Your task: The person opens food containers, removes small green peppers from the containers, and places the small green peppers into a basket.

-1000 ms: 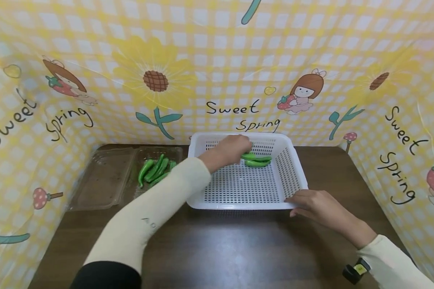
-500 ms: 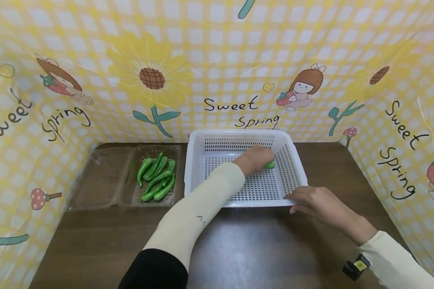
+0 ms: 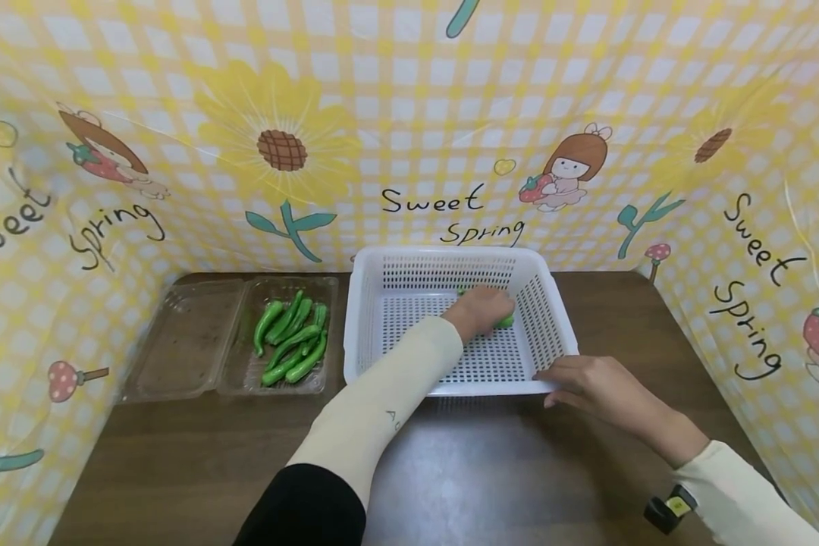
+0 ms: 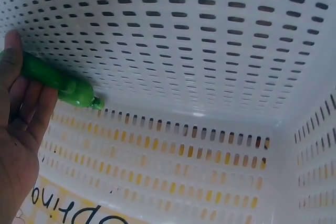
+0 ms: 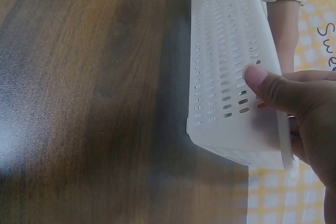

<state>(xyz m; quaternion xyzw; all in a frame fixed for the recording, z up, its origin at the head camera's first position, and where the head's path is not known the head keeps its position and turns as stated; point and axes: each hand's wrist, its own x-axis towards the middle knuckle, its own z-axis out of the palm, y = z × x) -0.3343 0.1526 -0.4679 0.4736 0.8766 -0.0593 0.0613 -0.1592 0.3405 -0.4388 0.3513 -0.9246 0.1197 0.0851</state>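
Observation:
My left hand (image 3: 479, 309) is down inside the white perforated basket (image 3: 491, 388), toward its right side. In the left wrist view its thumb and fingers hold a green chili pepper (image 4: 50, 72), and another green pepper (image 4: 79, 94) lies right beside it against the basket floor. Part of a pepper (image 3: 505, 321) shows past the fingers in the head view; the hand hides the rest. My right hand (image 3: 597, 387) grips the basket's near right corner, the thumb (image 5: 255, 75) pressed on the outside wall and the fingers over the rim.
Left of the basket stands a clear plastic box (image 3: 239, 360) with several green peppers (image 3: 290, 330) in it. Its lid (image 3: 180, 341) is folded out flat to the left. A checked cloth (image 3: 416, 136) surrounds the brown table (image 3: 177, 470) at the back and sides.
My left hand has moved right and lower inside the basket, over the peppers there. Its forearm no longer covers part of the peppers in the clear box. My right hand has stayed on the corner.

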